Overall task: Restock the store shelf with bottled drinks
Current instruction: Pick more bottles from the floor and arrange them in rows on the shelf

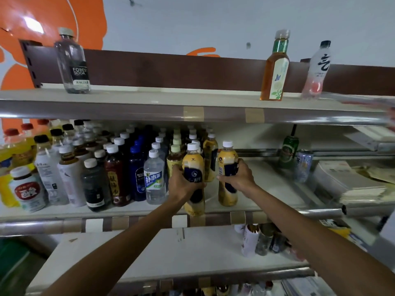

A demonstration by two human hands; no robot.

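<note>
The top shelf (149, 97) carries 3 bottles standing well apart: a clear soda bottle (72, 63) at the left, and an amber tea bottle (275, 67) and a pink-and-white bottle (317, 71) near each other at the right.

The middle shelf (267, 189) is packed on its left half with rows of bottles (85, 163), dark, clear, white and yellow, running back to the wall. Its right half holds a stack of paper (352, 184).

The bottom shelf (192, 253) has a small cluster of bottles (263, 240) at its right.

2 yellow drinks with dark labels and white caps are in hand at the middle shelf, just right of the rows. The left hand (183, 184) wraps its fingers round the left yellow bottle (193, 165), whose base hangs at the shelf's front lip; whether it rests there cannot be told. The right hand (239, 178) grips the right yellow bottle (227, 197), which is upright on the shelf, just beside the first.

A green can (288, 151) and a blue-and-white can (303, 165) stand further right.
</note>
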